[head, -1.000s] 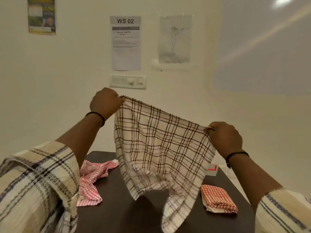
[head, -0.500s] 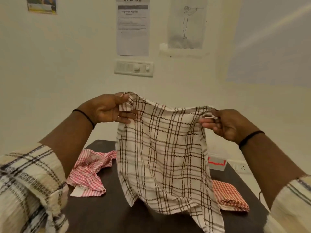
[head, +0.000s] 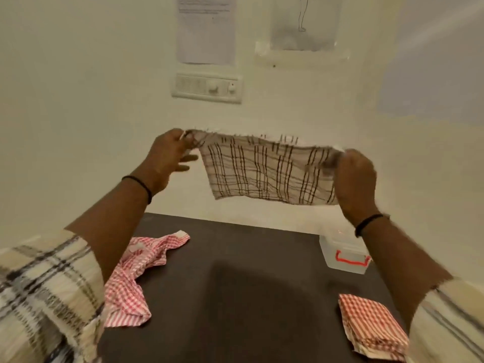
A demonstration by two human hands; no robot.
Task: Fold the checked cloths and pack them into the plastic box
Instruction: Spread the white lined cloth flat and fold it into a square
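We have the white cloth with dark brown checks stretched in the air above the dark brown table, its top edge pulled level between our two hands and the rest hanging short, apparently doubled over. The risk we see from here is a crooked fold: our left hand pinches only the very corner with thumb and forefinger, the other fingers spread loose and touching nothing, so a small tug could pull that corner free and let the layers slide apart. Our right hand is curled tightly round the opposite corner, a firmer hold; the picture is blurred there, so we cannot tell how many layers it has.

Below, a crumpled red-and-white checked cloth lies at the table's left, a folded red-and-white checked cloth at the near right, and the clear plastic box with a red handle stands at the far right.
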